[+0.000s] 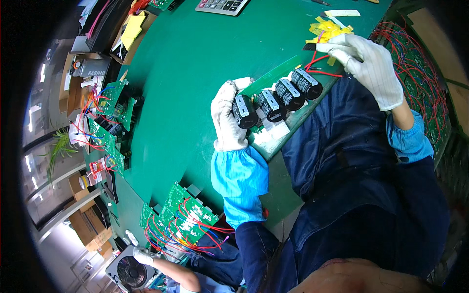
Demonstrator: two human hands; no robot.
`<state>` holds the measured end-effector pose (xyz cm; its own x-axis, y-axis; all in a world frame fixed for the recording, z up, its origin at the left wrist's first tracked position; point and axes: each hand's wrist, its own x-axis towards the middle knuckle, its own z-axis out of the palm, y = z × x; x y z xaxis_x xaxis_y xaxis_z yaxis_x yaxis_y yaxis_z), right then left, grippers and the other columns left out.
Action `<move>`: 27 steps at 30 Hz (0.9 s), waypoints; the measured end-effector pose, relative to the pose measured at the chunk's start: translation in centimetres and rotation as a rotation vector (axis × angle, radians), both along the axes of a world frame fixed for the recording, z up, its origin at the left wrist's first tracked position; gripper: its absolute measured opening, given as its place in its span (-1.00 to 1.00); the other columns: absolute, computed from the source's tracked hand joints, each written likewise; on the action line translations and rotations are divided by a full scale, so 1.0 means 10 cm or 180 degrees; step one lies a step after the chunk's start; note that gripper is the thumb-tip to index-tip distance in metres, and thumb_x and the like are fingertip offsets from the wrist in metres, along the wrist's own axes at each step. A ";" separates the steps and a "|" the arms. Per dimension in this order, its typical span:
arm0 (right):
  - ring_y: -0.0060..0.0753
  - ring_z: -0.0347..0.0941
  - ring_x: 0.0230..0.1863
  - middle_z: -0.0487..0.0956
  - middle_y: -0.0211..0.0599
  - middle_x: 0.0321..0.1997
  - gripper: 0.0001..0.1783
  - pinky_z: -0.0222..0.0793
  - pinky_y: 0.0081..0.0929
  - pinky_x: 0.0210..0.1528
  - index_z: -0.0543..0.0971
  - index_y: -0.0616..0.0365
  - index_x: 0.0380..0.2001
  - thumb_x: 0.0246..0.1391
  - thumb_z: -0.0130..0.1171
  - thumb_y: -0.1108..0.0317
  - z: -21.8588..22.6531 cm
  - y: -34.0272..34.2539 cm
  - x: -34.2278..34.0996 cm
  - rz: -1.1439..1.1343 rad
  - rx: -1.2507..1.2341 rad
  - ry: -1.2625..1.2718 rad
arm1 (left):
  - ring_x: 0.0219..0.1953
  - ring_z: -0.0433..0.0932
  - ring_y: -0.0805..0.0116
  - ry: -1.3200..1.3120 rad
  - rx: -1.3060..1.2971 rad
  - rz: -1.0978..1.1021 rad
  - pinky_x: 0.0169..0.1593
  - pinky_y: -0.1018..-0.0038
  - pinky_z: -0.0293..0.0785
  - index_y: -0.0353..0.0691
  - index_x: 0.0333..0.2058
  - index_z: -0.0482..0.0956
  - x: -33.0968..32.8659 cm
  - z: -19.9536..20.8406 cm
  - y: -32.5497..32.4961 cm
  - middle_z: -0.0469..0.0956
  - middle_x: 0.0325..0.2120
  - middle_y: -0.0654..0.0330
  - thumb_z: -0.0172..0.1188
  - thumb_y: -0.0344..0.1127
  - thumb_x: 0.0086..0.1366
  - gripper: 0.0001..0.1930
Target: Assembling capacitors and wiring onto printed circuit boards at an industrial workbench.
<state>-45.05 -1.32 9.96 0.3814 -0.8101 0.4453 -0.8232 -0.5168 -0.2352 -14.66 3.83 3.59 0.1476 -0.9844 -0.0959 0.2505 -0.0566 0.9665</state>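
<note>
A green circuit board (273,75) with a row of several black cylindrical capacitors (271,105) lies tilted at the table's near edge. My left hand (228,117), in a white glove, is closed around the board's left end, beside the leftmost capacitor. Red wires (320,72) rise from the board's right end. Above them my gloved right hand (364,63) has its fingers pressed together; a small dark piece (309,47) shows at their tips, but what they grip is unclear. Just beyond those fingertips sits a pile of yellow strips (328,30).
More wired boards lie on the green table (181,88), at the left (115,122) and lower left (183,215). At the right is a mass of red-wired boards (415,78). A calculator (222,6) rests at the far edge. Another person's gloved hand (144,256) is near a fan (131,271).
</note>
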 end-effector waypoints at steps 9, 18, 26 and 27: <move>-0.19 0.59 -0.38 0.63 -0.25 -0.35 -0.59 0.48 -0.37 -0.36 0.58 0.13 -0.21 0.00 0.33 0.05 -0.04 0.06 0.13 -0.0009 0.0395 -0.0718 | -0.36 0.54 0.44 0.0083 0.0151 0.0017 -0.44 0.55 0.51 -0.26 -0.20 0.62 -0.03 -0.05 -0.02 0.59 -0.26 0.18 0.02 -0.07 0.41 -0.64; -0.07 0.54 -0.33 0.53 -0.08 -0.36 -0.77 0.43 -0.32 -0.33 0.53 0.20 -0.23 0.05 0.25 0.35 -0.10 0.10 0.45 0.0989 0.0815 -0.1492 | -0.25 0.54 0.44 0.0415 0.0389 0.0431 -0.15 0.54 0.45 -0.36 -0.22 0.64 -0.06 0.19 0.02 0.63 -0.27 0.14 -0.05 -0.14 0.45 -0.61; -0.12 0.43 -0.05 0.50 -0.24 -0.03 -0.37 0.34 -0.20 0.04 0.44 -0.09 0.19 0.01 0.20 0.06 -0.23 -0.05 0.82 0.1967 0.0032 0.0224 | -0.22 0.56 0.33 0.1147 0.0713 0.0335 -0.11 0.42 0.54 -0.34 -0.14 0.58 -0.04 0.00 -0.06 0.57 -0.21 0.08 -0.09 -0.05 0.46 -0.56; -0.12 0.43 -0.05 0.50 -0.24 -0.03 -0.37 0.34 -0.20 0.04 0.44 -0.09 0.19 0.01 0.20 0.06 -0.25 -0.07 0.87 0.1981 0.0026 0.0225 | -0.21 0.57 0.31 0.1288 0.0796 0.0201 -0.12 0.39 0.57 -0.33 -0.13 0.56 -0.01 0.00 -0.06 0.56 -0.20 0.06 -0.07 -0.03 0.45 -0.56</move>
<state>-36.40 -2.03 7.45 0.8112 -0.4299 0.3965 -0.3821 -0.9028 -0.1972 -14.80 3.20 3.58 0.1082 -0.9141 -0.3908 0.6143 -0.2476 0.7492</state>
